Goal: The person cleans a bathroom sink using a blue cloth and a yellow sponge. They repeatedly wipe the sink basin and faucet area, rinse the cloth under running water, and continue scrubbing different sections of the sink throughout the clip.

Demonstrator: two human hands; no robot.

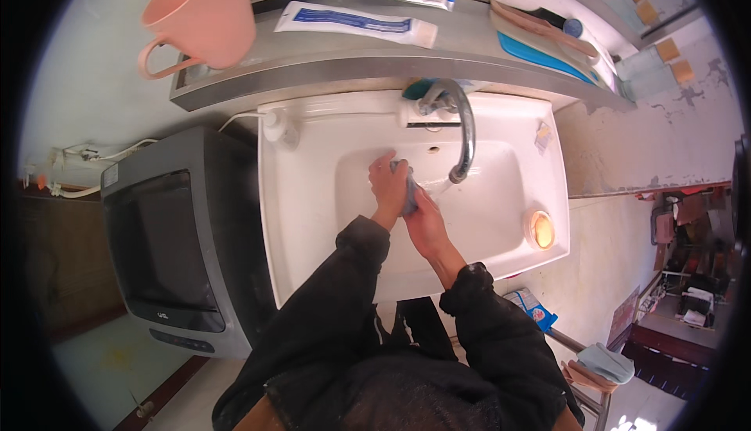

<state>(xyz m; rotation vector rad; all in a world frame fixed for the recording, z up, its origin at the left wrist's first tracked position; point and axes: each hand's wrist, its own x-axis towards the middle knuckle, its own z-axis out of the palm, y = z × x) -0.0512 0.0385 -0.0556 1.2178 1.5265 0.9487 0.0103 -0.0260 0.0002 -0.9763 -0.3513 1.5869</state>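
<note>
Over the basin of a white washbasin (305, 196), my left hand (388, 187) and my right hand (427, 220) both grip a crumpled grey-blue cloth (409, 201). The left fingers wrap over its upper end. My right hand holds the lower end, close against the left. To the right of my hands hangs the curved chrome spout of a faucet (466, 132), its outlet over the basin. Wet gleams show on the basin beneath the outlet. My palms and part of the cloth are hidden.
On the metal shelf (375, 67) sit a pink mug (202, 17), toothpaste tubes (358, 24) and combs (543, 49). A soap dish (540, 230) rests on the right rim, and a white bottle (280, 129) on the left. A grey old television set (170, 243) stands left of the washbasin.
</note>
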